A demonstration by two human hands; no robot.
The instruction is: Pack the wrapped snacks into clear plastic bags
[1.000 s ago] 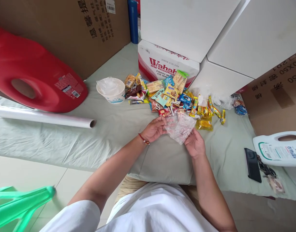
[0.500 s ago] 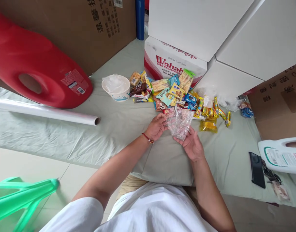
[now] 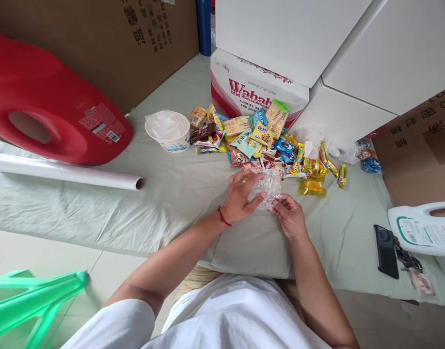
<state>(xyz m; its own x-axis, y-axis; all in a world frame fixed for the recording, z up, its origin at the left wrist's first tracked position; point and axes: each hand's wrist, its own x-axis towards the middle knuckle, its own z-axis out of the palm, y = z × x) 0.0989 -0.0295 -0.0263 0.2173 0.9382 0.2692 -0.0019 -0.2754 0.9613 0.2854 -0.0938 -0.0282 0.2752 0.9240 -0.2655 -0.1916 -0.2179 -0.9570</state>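
Note:
A crinkled clear plastic bag [image 3: 269,186] lies between my hands, in front of the pile of wrapped snacks [image 3: 249,135]. My left hand [image 3: 241,195] is open over the bag's left side, its fingers apart and touching the plastic. The thumb and fingers of my right hand [image 3: 290,213] pinch the bag's lower right corner. Just beyond the bag lie several packets, one of them a light-blue snack packet [image 3: 243,143]. A yellow see-through packet [image 3: 312,187] sits to the right of the bag.
On the left are a paper tub [image 3: 175,145] with a plastic bag in it, a roll of film [image 3: 99,180] and a red jug [image 3: 70,106]. A Wahaha carton [image 3: 222,80] stands behind the snacks. A phone [image 3: 386,251] and a white bottle [image 3: 426,232] lie right.
My left hand has let go of the bag's upper left edge and spread over its face. The bag is lower and flatter, and my right fingers have closed on its corner.

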